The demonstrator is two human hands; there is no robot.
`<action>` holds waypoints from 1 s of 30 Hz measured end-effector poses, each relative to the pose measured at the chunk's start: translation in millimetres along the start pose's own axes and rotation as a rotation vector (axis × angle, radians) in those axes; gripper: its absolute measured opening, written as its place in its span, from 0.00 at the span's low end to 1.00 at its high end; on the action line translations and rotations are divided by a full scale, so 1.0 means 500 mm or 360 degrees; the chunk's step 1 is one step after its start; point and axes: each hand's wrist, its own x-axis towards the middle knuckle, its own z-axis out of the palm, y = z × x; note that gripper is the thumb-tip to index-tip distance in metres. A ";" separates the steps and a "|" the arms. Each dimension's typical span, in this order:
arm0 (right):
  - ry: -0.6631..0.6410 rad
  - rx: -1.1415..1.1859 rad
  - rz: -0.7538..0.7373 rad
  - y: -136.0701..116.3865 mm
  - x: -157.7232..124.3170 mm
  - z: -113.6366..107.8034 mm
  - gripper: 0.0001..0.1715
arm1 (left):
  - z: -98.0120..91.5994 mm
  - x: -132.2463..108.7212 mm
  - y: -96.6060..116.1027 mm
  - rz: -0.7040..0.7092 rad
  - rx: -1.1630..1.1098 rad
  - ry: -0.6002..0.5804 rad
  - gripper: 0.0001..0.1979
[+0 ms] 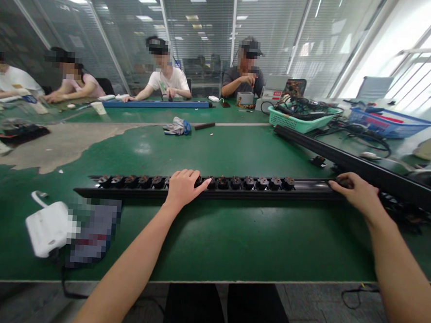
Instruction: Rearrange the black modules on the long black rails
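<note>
Left hand (183,188) — clasped over black rail (257,195); right hand (358,189) — pinching dark part (344,182) at rail's right end; rail could slide if left grip loosens.

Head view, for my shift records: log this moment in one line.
left hand: on black rail | right hand: near rail's right end, holding dark piece | sockets: row inside rail

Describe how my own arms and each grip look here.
Your left grip and right grip are bare hands without gloves. The left forearm and right forearm show no sleeve, watch, bracelet or cable.
</note>
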 end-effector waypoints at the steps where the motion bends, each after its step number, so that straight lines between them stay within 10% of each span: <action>1: 0.0001 0.0007 0.0012 0.001 0.000 -0.001 0.25 | 0.000 0.000 0.000 0.0000 -0.0001 0.0000 0.27; 30: 0.0216 -0.0323 0.0151 0.079 0.013 -0.012 0.35 | 0.004 0.000 -0.002 0.0019 0.0040 0.0007 0.26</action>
